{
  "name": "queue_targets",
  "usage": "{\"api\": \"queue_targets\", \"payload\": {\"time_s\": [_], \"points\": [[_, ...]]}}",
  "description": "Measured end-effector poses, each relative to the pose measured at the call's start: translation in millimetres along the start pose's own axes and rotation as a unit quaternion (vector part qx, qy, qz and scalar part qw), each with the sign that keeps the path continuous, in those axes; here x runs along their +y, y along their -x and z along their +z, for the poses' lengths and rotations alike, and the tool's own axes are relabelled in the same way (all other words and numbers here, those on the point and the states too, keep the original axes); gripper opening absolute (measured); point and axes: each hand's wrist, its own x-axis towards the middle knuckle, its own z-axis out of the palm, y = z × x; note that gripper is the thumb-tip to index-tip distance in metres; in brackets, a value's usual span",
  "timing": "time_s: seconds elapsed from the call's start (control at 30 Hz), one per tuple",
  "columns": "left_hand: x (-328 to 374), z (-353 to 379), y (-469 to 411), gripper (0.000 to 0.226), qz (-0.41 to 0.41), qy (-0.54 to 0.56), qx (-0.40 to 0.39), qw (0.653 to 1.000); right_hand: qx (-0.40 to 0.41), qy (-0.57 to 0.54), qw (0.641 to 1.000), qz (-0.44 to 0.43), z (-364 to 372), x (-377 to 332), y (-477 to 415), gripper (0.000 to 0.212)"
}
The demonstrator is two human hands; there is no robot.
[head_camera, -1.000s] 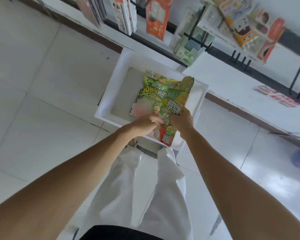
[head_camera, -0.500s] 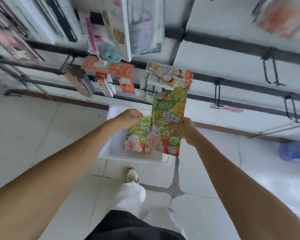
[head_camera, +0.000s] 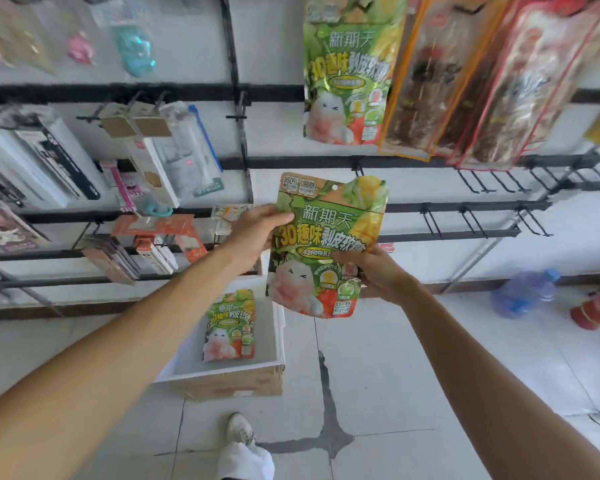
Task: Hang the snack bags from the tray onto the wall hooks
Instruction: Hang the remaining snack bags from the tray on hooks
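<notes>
Wall hooks [head_camera: 432, 221] behind; bag [head_camera: 326, 244] between hands [head_camera: 253, 233] [head_camera: 378, 271]

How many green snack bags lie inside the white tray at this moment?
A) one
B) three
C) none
A: only one green bag lies flat in the white tray; the raised bag is outside it, held by the left hand and the right hand.

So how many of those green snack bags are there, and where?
Held green bag, gripped by left hand and right hand: 1
Loose green bag in the tray: 1
Hanging green bag, upper right: 1
Total: 3
</notes>
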Motion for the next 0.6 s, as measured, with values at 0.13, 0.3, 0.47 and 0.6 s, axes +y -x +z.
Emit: {"api": "queue_targets", "payload": {"time_s": [0.13, 0.3, 0.47, 0.6], "points": [[28.4, 54.1, 17.9, 0.006, 0.06, -0.052, -0.019, 0.997, 0.073, 0.008, 0.996, -0.046, -45.7, -9.5, 40.8, 0.026], [53.6, 103.4, 26.4, 0.011, 0.135, -0.096, -0.027, 0.986, 0.141, 0.049, 0.982, -0.116, -88.8, -42.2, 86.2, 0.024], [85.1, 137.6, 26.0, 0.007, 0.185, -0.079, -0.027, 0.979, 0.238, 0.012, 0.944, -0.229, -118.1, -94.1, 115.7, 0.013], [110.1, 155.0, 16.9, 0.006, 0.206, -0.054, -0.032, 0.977, 0.364, 0.219, 0.86, -0.283, -123.7, -132.9, 115.8, 0.059]]}}
